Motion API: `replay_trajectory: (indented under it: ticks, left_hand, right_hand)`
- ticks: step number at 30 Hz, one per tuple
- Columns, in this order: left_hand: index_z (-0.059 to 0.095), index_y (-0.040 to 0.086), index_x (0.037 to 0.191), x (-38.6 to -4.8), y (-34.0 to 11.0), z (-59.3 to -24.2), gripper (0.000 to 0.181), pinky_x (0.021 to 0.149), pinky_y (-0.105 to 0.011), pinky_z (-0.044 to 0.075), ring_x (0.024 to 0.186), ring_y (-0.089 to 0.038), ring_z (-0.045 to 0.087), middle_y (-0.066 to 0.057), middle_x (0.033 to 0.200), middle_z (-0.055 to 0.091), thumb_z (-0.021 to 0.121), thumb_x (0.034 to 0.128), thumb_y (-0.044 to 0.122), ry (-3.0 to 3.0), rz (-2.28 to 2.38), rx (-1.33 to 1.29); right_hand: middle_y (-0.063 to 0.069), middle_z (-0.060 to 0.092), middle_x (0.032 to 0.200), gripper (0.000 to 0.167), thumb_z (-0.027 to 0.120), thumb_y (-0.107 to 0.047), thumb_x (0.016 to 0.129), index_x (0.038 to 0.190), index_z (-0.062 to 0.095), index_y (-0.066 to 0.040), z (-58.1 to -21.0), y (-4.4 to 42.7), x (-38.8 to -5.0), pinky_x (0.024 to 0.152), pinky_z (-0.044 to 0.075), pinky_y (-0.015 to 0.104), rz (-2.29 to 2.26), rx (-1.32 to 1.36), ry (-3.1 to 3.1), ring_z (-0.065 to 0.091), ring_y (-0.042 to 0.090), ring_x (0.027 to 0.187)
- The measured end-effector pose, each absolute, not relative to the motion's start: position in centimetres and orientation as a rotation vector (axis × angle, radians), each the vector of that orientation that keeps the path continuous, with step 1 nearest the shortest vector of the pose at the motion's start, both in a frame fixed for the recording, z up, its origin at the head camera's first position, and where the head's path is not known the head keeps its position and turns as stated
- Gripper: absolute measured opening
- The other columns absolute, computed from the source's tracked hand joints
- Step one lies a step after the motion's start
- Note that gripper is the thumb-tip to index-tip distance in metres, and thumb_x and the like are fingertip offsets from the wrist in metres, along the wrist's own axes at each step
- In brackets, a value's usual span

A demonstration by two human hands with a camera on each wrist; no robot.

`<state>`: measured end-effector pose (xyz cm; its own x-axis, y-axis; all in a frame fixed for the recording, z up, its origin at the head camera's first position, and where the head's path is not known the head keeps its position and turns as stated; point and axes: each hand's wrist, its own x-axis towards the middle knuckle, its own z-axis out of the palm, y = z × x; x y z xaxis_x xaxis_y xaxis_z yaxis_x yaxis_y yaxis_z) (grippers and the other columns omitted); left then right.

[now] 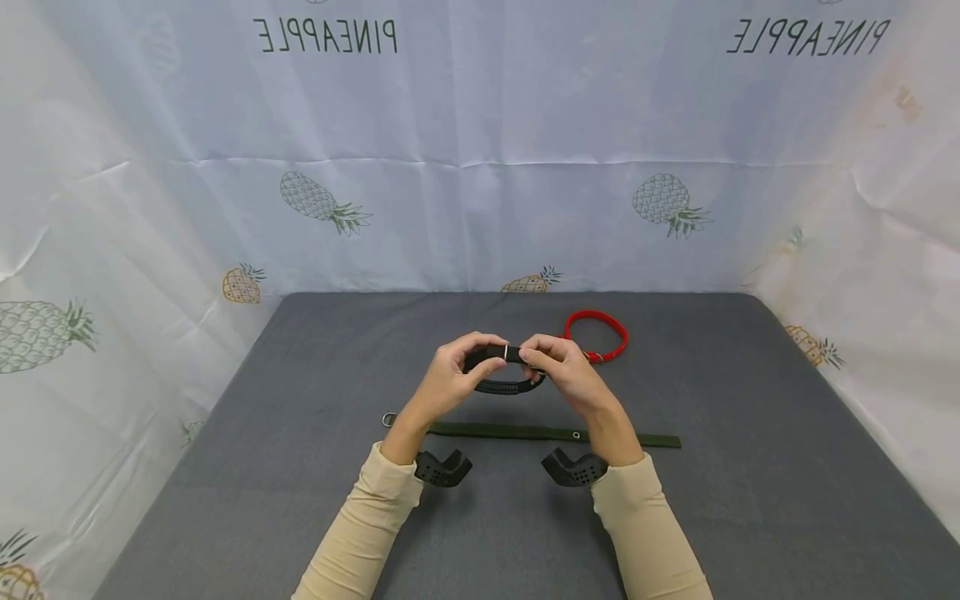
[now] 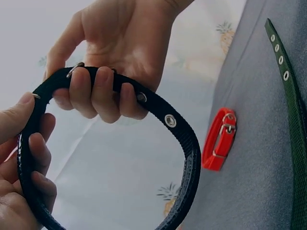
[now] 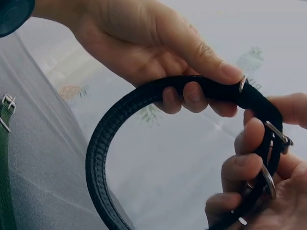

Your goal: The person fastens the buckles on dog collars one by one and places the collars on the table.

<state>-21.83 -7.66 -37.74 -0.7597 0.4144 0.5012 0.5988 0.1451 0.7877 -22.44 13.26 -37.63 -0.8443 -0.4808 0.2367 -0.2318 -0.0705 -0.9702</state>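
A black collar forms a closed loop between the two hands, held above the table. My left hand pinches its upper left part, the thumb beside a narrow metal loop. My right hand grips the band at the metal buckle, fingers curled round the strap by a D-ring. In the left wrist view, an eyelet shows on the band past the right hand. Fingers partly cover the buckle and the overlapping strap.
A red collar lies in a loop behind the right hand on the grey table. A green strap stretches across the table under the forearms. Pineapple-print curtains stand behind and at both sides.
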Motion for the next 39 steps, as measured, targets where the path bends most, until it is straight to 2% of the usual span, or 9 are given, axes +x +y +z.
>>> replay_trajectory:
  ticks: [5,10,14,21,27,29,33,36,39]
  left_hand:
    - [0.062,0.001,0.114,-21.8,-7.7,-37.6,0.022,0.071,-0.022,0.049,0.079,-0.011,0.056,-0.018,0.098,0.065,0.062,0.0928,0.007,-2.243,-1.663,-0.975]
    - [0.059,0.0,0.117,-21.7,-7.8,-37.4,0.026,0.075,-0.021,0.05,0.083,-0.006,0.054,-0.019,0.099,0.063,0.06,0.0951,0.014,-2.24,-1.673,-0.922]
    - [0.056,-0.003,0.118,-21.8,-8.0,-37.4,0.025,0.08,-0.018,0.05,0.087,-0.002,0.055,-0.021,0.103,0.061,0.057,0.0968,0.012,-2.216,-1.696,-0.881]
    - [0.057,-0.002,0.118,-22.4,-9.1,-37.7,0.023,0.08,-0.02,0.049,0.087,-0.001,0.056,-0.02,0.104,0.062,0.056,0.0964,0.008,-2.243,-1.651,-0.876]
    - [0.057,-0.001,0.119,-22.7,-9.8,-37.9,0.025,0.081,-0.024,0.049,0.089,0.003,0.056,-0.02,0.108,0.062,0.056,0.097,0.01,-2.301,-1.678,-0.85]
    - [0.057,0.0,0.121,-22.8,-10.0,-38.0,0.026,0.086,-0.027,0.051,0.095,-0.001,0.058,-0.02,0.112,0.061,0.056,0.0972,0.01,-2.318,-1.688,-0.842]
    - [0.057,0.001,0.124,-23.2,-10.3,-38.0,0.028,0.095,-0.039,0.052,0.107,-0.02,0.061,-0.019,0.12,0.06,0.057,0.097,0.01,-2.345,-1.676,-0.819]
    - [0.057,0.001,0.127,-23.4,-10.7,-38.1,0.031,0.1,-0.045,0.049,0.114,-0.031,0.06,-0.019,0.125,0.06,0.057,0.0966,0.009,-2.352,-1.639,-0.814]
    - [0.057,0.0,0.128,-23.5,-11.3,-38.2,0.032,0.103,-0.046,0.048,0.118,-0.034,0.059,-0.02,0.127,0.06,0.057,0.096,0.007,-2.348,-1.612,-0.817]
  right_hand:
    - [-0.009,0.056,0.075,0.022,0.049,-0.021,0.102,0.085,0.063,-0.019,-37.6,13.4,-22.5,0.074,0.045,0.025,-2.007,-0.732,1.997,0.05,0.012,0.074]
    - [-0.009,0.061,0.081,0.022,0.046,-0.027,0.103,0.094,0.063,-0.016,-37.7,13.9,-22.7,0.084,0.047,0.026,-1.973,-0.701,1.967,0.055,0.012,0.08]
    - [-0.008,0.064,0.086,0.024,0.045,-0.028,0.103,0.098,0.064,-0.015,-37.8,14.5,-22.8,0.089,0.047,0.025,-2.0,-0.729,1.874,0.06,0.01,0.082]
    - [-0.006,0.061,0.087,0.018,0.05,-0.022,0.102,0.1,0.065,-0.013,-38.1,14.9,-23.3,0.086,0.048,0.023,-2.006,-0.733,1.826,0.057,0.009,0.08]
    - [-0.005,0.059,0.09,0.019,0.051,-0.02,0.101,0.105,0.063,-0.006,-38.2,14.8,-23.8,0.087,0.048,0.024,-1.966,-0.722,1.876,0.056,0.01,0.082]
    - [-0.006,0.059,0.091,0.015,0.051,-0.018,0.101,0.104,0.064,-0.011,-38.1,14.7,-23.9,0.089,0.047,0.024,-1.95,-0.716,1.905,0.056,0.009,0.082]
    - [-0.007,0.059,0.09,0.018,0.049,-0.014,0.101,0.099,0.065,-0.022,-37.8,14.5,-24.3,0.09,0.044,0.023,-1.93,-0.7,1.966,0.056,0.009,0.084]
    - [-0.007,0.06,0.088,0.02,0.049,-0.011,0.1,0.097,0.065,-0.023,-37.5,14.5,-24.5,0.09,0.043,0.023,-1.916,-0.684,1.995,0.055,0.011,0.088]
    - [-0.007,0.062,0.087,0.02,0.05,-0.01,0.1,0.097,0.065,-0.023,-37.3,14.5,-24.7,0.094,0.041,0.027,-1.891,-0.679,2.018,0.053,0.012,0.095]
